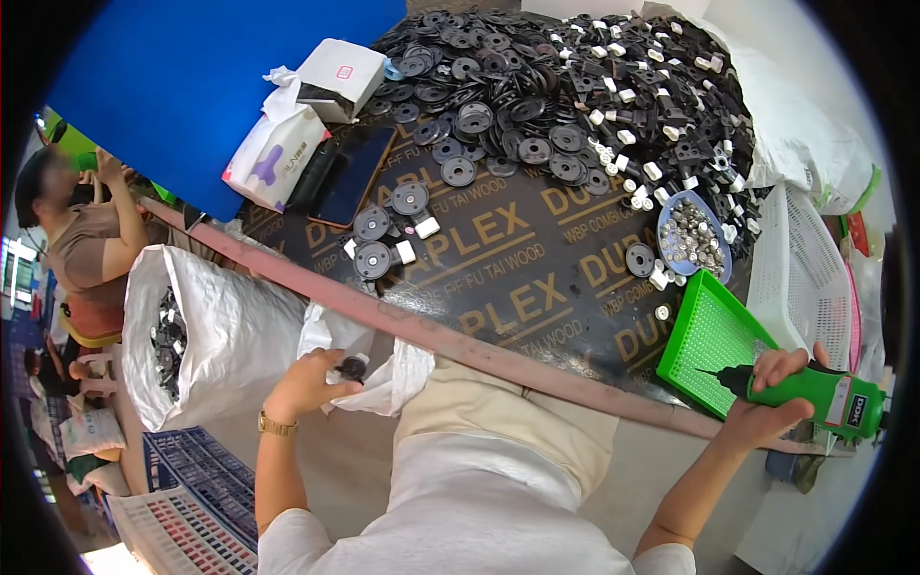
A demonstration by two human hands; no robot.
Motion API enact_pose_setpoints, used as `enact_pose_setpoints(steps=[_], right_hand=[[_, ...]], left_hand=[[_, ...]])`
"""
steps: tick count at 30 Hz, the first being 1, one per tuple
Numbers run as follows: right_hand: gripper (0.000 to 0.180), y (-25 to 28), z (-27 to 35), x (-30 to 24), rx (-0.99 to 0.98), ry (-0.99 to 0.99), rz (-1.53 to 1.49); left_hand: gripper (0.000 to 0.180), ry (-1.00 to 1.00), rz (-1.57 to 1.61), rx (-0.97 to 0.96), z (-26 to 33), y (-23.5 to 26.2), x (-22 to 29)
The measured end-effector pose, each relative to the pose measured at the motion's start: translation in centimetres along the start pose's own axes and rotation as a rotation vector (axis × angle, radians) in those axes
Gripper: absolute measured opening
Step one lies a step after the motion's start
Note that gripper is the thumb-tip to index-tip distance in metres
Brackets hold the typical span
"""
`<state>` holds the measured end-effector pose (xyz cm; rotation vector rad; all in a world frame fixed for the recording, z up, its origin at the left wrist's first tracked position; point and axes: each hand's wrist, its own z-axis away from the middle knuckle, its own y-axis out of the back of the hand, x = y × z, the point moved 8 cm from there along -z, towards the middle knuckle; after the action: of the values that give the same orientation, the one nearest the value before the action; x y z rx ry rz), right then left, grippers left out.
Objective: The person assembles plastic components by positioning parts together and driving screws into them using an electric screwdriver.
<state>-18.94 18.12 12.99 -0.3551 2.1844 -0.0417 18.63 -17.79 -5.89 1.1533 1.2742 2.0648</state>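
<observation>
My left hand (309, 385) is by the table's near edge, its thumb and fingers closed around a small black plastic part (352, 368). White sack cloth hangs beside that hand, next to a big open white woven sack (225, 335) with black and white parts inside. In my right hand (764, 391) is a green electric screwdriver (832, 399), its thin bit pointing left over a green perforated tray (704, 331). A few black round parts with white blocks (372, 259) lie on the table left of centre.
Black discs (470, 77) and black parts with white blocks (661, 105) are heaped at the back. A blue bowl (664, 240) holds small metal pieces. Tissues (278, 158), a phone (353, 182) and a white basket (805, 259) stand around. Another person (91, 240) is at far left.
</observation>
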Motion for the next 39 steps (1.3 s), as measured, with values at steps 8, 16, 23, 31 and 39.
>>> enact_pose_setpoints(steps=[8,16,23,31,39], right_hand=[[0.083,1.5,0.7,-0.7,-0.034,0.077,0.073],[0.082,-0.4,1.6,1.3,-0.122,-0.019,-0.086],[0.081,-0.2,1.1,2.4,-0.123,-0.023,-0.1],[0.08,-0.4,1.1,3.3,-0.173,-0.002,-0.114],[0.076,-0.6,1.1,3.6,-0.184,-0.069,-0.135]], left_hand=[[0.039,-0.148,0.011,0.522,-4.6,10.6,11.3],[0.038,-0.25,-0.322,0.651,-5.6,8.3,13.1],[0.034,-0.398,-0.057,0.597,-5.8,4.7,18.9],[0.033,-0.437,0.071,0.53,-6.8,3.3,21.0],[0.034,-0.514,0.038,0.525,-7.4,2.2,22.7]])
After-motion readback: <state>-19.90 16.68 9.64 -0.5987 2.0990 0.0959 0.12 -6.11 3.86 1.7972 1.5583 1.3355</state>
